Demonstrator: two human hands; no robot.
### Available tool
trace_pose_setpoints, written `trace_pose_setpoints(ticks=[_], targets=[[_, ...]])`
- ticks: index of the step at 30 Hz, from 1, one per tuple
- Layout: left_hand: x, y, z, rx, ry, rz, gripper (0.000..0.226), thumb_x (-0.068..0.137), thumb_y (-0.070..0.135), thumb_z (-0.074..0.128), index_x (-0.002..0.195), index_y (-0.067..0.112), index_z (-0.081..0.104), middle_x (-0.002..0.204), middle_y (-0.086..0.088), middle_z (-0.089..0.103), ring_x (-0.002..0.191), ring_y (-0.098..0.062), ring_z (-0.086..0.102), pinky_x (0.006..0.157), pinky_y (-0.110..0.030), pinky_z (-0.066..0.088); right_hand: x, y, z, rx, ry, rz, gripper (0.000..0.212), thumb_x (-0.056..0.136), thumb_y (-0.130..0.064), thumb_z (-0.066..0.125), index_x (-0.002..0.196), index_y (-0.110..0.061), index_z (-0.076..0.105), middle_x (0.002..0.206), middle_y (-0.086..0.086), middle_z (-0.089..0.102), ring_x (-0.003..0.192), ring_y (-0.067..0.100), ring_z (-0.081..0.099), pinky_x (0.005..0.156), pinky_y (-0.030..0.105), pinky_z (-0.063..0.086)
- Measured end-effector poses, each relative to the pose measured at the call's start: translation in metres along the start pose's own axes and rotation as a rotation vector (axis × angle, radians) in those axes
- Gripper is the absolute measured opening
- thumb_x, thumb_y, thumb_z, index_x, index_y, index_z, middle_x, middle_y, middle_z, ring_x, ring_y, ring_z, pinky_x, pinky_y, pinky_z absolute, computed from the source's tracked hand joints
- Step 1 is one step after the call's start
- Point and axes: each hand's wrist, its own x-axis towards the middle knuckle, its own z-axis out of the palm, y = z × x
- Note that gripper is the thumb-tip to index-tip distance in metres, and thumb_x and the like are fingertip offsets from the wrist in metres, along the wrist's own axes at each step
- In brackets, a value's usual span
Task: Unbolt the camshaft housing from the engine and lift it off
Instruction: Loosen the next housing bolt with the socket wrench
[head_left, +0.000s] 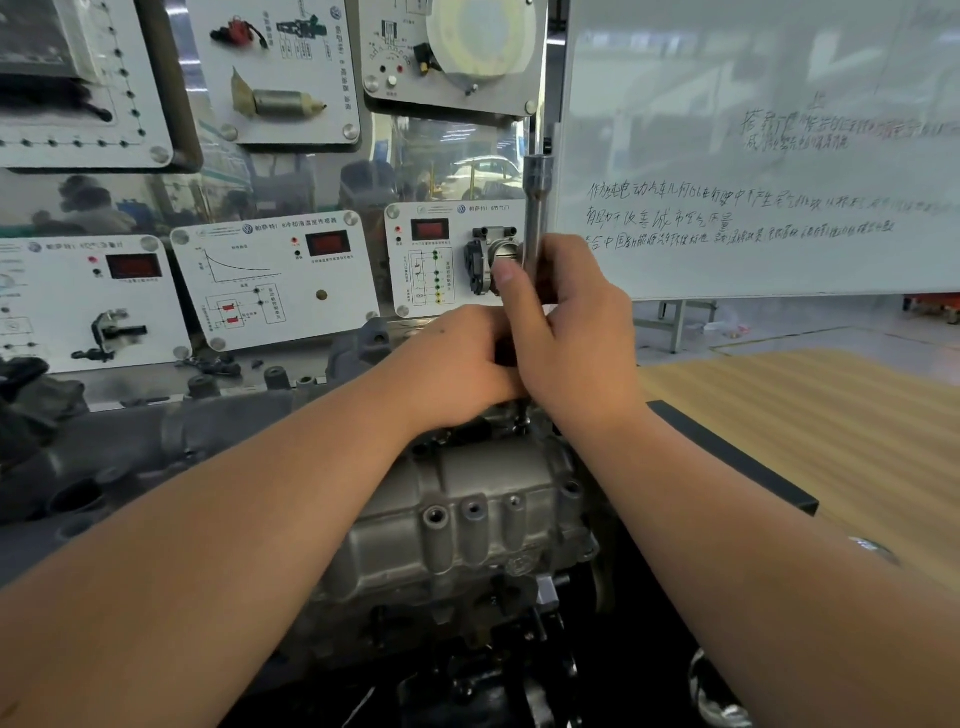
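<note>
The grey cast camshaft housing (467, 499) sits on top of the engine (457, 613) in the middle of the view, with several bolt holes along its near side. My right hand (566, 332) grips a long steel socket wrench (535, 208) that stands upright over the housing's far end. Its lower tip (521, 422) shows below my hands, at a bolt on the housing. My left hand (457, 364) curls round the lower part of the tool, pressed against my right hand. What the left fingers hold is partly hidden.
Display panels with car parts (275, 280) stand behind the engine. A whiteboard (753, 156) with handwriting is at the back right. A wooden tabletop (810, 415) lies to the right, edged by a black bar (737, 452). Dark engine parts (104, 457) lie at left.
</note>
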Motion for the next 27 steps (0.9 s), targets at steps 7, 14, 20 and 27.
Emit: trace_pose_setpoints(ticks=[7, 14, 20, 27], targets=[[-0.0014, -0.0021, -0.0028, -0.089, -0.009, -0.012, 0.038, 0.088, 0.008, 0.071, 0.076, 0.044, 0.064, 0.073, 0.028, 0.070, 0.070, 0.007, 0.066, 0.059, -0.006, 0.045, 0.0024, 0.0003, 0.0009, -0.002, -0.050, 0.054, 0.040, 0.105, -0.033, 0.042, 0.088, -0.002, 0.060, 0.076, 0.011, 0.069, 0.072, 0.027, 0.065, 0.066, 0.047, 0.051], [0.0004, -0.0018, -0.0010, -0.012, 0.013, -0.016, 0.034, 0.085, 0.009, 0.069, 0.069, 0.037, 0.061, 0.061, 0.023, 0.066, 0.055, 0.007, 0.061, 0.048, -0.007, 0.041, 0.0008, 0.0015, 0.0004, 0.001, 0.010, 0.018, 0.024, 0.101, -0.033, 0.056, 0.115, -0.013, 0.059, 0.081, -0.015, 0.063, 0.082, 0.009, 0.063, 0.066, 0.023, 0.049], [-0.0025, -0.0005, -0.0049, -0.096, -0.007, -0.005, 0.058, 0.089, 0.012, 0.070, 0.073, 0.068, 0.062, 0.075, 0.026, 0.071, 0.071, 0.006, 0.067, 0.060, -0.008, 0.047, 0.0018, 0.0007, 0.0018, 0.008, -0.032, 0.044, 0.033, 0.103, -0.032, 0.039, 0.106, -0.010, 0.063, 0.083, -0.005, 0.072, 0.075, 0.009, 0.062, 0.067, 0.033, 0.048], [0.0005, -0.0003, -0.0015, -0.022, 0.006, 0.008, 0.050, 0.088, 0.013, 0.070, 0.070, 0.059, 0.063, 0.067, 0.025, 0.068, 0.060, 0.005, 0.063, 0.051, -0.008, 0.043, 0.0012, 0.0007, -0.0004, 0.017, 0.005, 0.031, 0.023, 0.103, -0.033, 0.053, 0.100, -0.011, 0.057, 0.075, -0.002, 0.066, 0.073, 0.012, 0.060, 0.062, 0.029, 0.047]])
